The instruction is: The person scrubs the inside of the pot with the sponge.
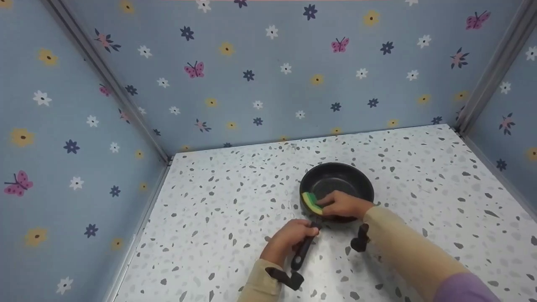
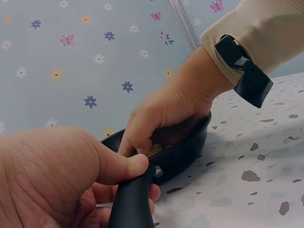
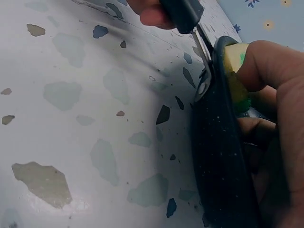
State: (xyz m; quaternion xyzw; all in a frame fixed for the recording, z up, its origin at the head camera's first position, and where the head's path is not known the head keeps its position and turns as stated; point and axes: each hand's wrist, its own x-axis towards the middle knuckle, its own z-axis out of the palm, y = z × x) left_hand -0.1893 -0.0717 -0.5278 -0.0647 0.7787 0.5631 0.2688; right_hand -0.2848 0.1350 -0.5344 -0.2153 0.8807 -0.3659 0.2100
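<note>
A black frying pan (image 1: 335, 172) rests on the speckled table, its handle (image 1: 300, 256) pointing toward me. My left hand (image 1: 289, 235) grips that handle close to the pan, the thumb lying along its top in the left wrist view. Inside the pan, my right hand (image 1: 345, 204) holds a yellow and green sponge (image 1: 311, 204) against the near left inner wall. In the right wrist view the sponge (image 3: 233, 59) shows at the rim beside the handle joint, pinched by thumb and fingers. Part of the sponge is hidden behind the fingers.
The white speckled tabletop (image 1: 218, 201) extends around the pan. Blue flowered panels (image 1: 268, 92) stand at the back and both sides, joined by grey metal posts (image 1: 113, 84). Dark straps with a bracket (image 1: 361, 239) sit on both wrists over beige sleeves.
</note>
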